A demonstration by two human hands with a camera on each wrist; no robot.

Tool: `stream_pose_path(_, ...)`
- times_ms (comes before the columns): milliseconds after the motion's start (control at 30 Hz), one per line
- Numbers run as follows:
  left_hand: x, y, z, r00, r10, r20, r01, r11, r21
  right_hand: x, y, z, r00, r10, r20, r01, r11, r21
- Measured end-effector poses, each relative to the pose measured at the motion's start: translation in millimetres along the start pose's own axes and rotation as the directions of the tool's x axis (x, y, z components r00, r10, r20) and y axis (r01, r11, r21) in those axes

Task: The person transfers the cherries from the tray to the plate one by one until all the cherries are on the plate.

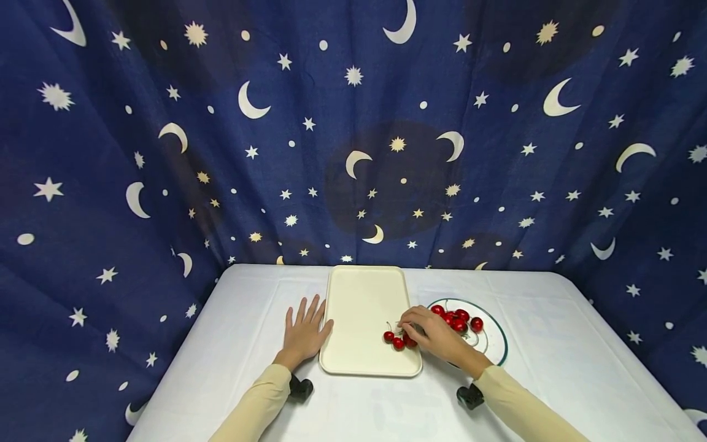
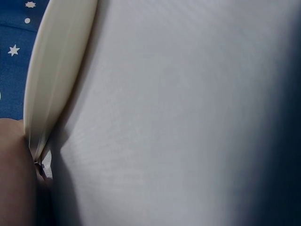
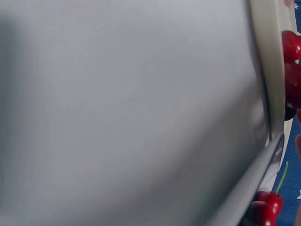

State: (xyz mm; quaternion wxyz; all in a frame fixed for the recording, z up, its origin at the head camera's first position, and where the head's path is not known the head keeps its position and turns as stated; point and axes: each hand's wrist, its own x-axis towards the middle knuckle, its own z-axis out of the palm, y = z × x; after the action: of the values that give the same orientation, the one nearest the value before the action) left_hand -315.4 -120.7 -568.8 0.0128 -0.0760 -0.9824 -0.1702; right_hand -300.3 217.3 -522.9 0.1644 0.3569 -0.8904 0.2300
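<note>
A cream rectangular tray lies on the table. My left hand rests beside its left rim, fingers spread and the thumb at the rim. Over the tray's right edge, my right hand reaches down with bent fingers at a small group of red cherries. The fingers partly cover some cherries, so whether one is pinched is hidden. More cherries lie on a white plate with a dark green rim, partly behind the right hand. Tray-side cherries also show at the right wrist view's edge.
A white cloth covers the table. Behind and at both sides hangs a dark blue curtain with moons and stars. Each wrist wears a small black camera, such as the left one. The plate stands close to the tray's right side.
</note>
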Motion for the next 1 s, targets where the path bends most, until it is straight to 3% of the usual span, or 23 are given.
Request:
stream_pose_path(333,-1.4,2.8,-3.6,1.0,0.001,0.004,-0.001,1.0,-0.016,4.8,5.0,-5.1,0.988,0.13,-0.085,-0.118,0.983,0.138)
stream_pose_path(533,-1.4,2.7,-4.5,1.0,-0.001,0.009,0.002,1.0,-0.019,7.2,10.6,-6.0,0.96,0.153,-0.234,-0.124,0.983,0.137)
stream_pose_path(700,0.8,0.7,0.3,1.0,0.002,-0.006,-0.002,1.0,-0.007,4.8,15.5,-12.3,0.945,0.199,-0.259,-0.171,0.977,0.125)
stream_pose_path(1000,0.7,-1.0,1.3,1.0,0.008,-0.015,-0.008,1.0,-0.01,-6.1,31.2,-24.1,0.93,0.193,-0.313,-0.192,0.981,0.035)
